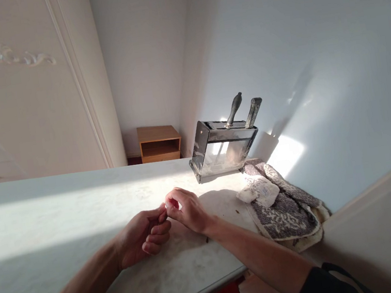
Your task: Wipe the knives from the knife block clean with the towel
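My left hand [145,237] and my right hand [186,209] meet above the pale tabletop [80,212], fingertips touching. On the left hand the thumb and forefinger are pinched, with the other fingers curled in. The right hand's thumb and forefinger close into a ring at the same spot. Whatever lies between the fingertips is too small or too hidden to make out. Small dark specks lie on the table near my right wrist, one speck [237,211] further right.
Behind my hands stands a knife block [224,152] with two dark handles. To the right, a folded patterned towel [287,216] carries a crumpled white bag [263,190] against the wall. A wooden cabinet [158,132] stands beyond the table, a white wardrobe [28,108] at left.
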The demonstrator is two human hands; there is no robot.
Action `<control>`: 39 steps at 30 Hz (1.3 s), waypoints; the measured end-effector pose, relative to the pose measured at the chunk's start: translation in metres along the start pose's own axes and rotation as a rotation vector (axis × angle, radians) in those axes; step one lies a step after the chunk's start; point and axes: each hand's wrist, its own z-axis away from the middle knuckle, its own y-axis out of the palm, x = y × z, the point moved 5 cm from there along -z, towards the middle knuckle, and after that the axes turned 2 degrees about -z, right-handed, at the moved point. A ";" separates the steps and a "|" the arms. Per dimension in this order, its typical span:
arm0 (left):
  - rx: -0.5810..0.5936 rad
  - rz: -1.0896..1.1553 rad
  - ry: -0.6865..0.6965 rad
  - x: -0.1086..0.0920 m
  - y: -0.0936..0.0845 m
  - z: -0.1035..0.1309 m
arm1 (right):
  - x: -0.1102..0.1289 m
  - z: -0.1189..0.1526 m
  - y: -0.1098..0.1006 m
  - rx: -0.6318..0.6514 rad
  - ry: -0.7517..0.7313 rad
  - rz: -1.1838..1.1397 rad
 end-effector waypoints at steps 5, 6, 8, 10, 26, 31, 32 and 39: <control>-0.011 -0.009 0.007 0.000 0.000 0.000 | 0.000 0.001 0.000 0.003 0.013 0.005; -0.012 -0.008 0.005 0.000 0.000 0.000 | 0.001 0.001 0.000 0.003 0.014 0.005; -0.009 -0.004 0.000 0.001 0.001 0.001 | 0.000 0.000 0.000 0.004 0.012 0.008; 0.002 -0.007 0.001 0.001 0.001 0.002 | -0.003 0.000 -0.002 -0.010 0.009 0.019; -0.150 -0.213 0.192 -0.017 -0.009 0.010 | -0.041 -0.001 -0.010 -0.201 0.475 -0.346; -0.148 -0.263 0.347 -0.032 -0.018 0.008 | -0.049 -0.004 -0.008 -0.205 0.481 -0.441; -0.148 -0.269 0.363 -0.034 -0.019 0.008 | -0.050 -0.004 -0.008 -0.193 0.473 -0.444; -0.139 -0.337 0.401 -0.040 -0.018 0.013 | -0.056 -0.004 -0.003 -0.177 0.464 -0.472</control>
